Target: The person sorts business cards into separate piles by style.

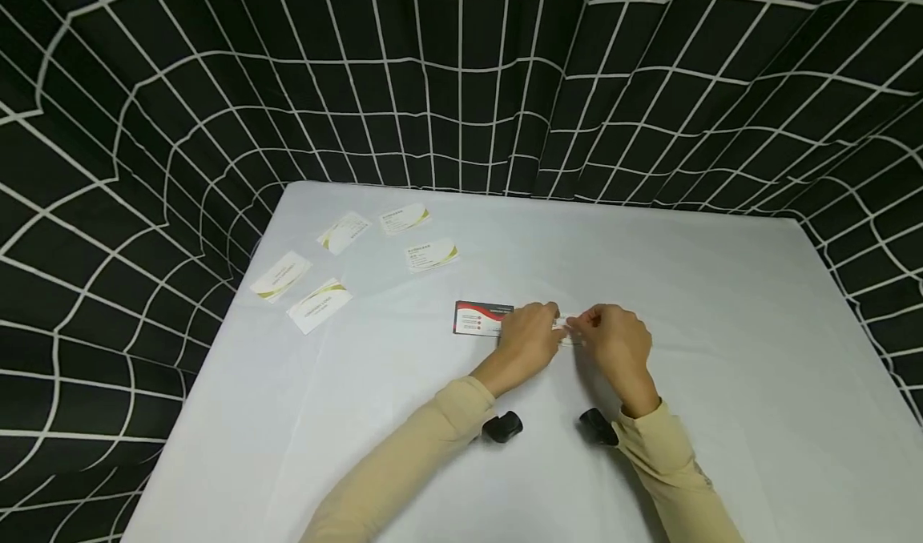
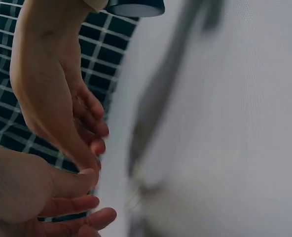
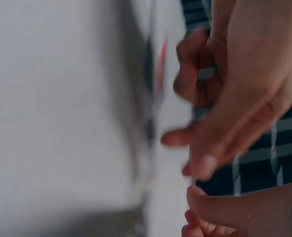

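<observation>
My left hand (image 1: 529, 337) is over the right part of a red, black and white business card (image 1: 481, 319), its thumb and index finger spread apart. Facing it, my right hand (image 1: 616, 343) has its thumb and index fingertips drawn together; I cannot tell whether they pinch anything. A white card (image 1: 573, 340) shows between the two hands, mostly hidden by them. In the left wrist view, the right hand (image 2: 52, 84) reaches down to the left hand (image 2: 18, 192), fingertips close together. The right wrist view has the left hand (image 3: 254, 89) above the right hand (image 3: 254, 212).
Several white business cards with yellow-green curves, such as one card (image 1: 431, 255) and another card (image 1: 320, 305), lie scattered at the left of the white table (image 1: 721, 303). A black curtain with a white grid (image 1: 461, 86) hangs behind. Black wrist cameras (image 1: 503, 427) sit below the sleeves.
</observation>
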`<act>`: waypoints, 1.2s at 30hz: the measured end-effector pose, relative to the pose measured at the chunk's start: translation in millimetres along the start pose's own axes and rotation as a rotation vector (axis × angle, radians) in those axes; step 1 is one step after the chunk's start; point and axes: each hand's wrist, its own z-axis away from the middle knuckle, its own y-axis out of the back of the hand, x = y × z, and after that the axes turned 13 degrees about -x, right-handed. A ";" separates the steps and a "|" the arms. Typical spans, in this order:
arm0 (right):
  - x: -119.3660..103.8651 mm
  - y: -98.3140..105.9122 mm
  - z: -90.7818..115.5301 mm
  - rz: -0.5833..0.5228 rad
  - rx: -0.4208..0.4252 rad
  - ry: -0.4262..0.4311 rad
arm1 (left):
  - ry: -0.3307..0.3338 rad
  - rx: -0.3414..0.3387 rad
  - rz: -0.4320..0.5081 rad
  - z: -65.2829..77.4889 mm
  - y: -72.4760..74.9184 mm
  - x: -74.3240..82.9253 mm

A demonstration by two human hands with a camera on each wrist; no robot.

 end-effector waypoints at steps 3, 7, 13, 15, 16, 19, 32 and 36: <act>-41.7 -14.0 -6.4 0.036 0.022 0.119 | 0.020 0.035 0.057 22.5 22.9 -31.4; -103.3 -43.9 -21.4 0.072 -0.067 0.276 | 0.135 0.140 0.095 61.7 53.6 -100.9; -182.8 -90.3 -52.3 0.029 -0.435 0.561 | 0.381 0.232 0.080 127.2 76.9 -206.1; -207.4 -104.0 -65.0 0.062 -0.484 0.633 | 0.423 0.234 0.092 139.7 79.7 -228.6; -220.5 -110.2 -71.1 0.099 -0.493 0.660 | 0.439 0.233 0.101 143.3 80.9 -237.3; -261.3 -127.2 -87.3 0.244 -0.497 0.730 | 0.479 0.217 0.098 149.5 83.5 -255.8; -284.0 -132.4 -111.4 0.170 -0.615 0.635 | 0.436 0.263 0.306 144.9 80.3 -266.3; -254.4 -132.1 -110.4 -0.256 -0.586 0.489 | 0.343 0.360 0.601 141.3 76.8 -265.9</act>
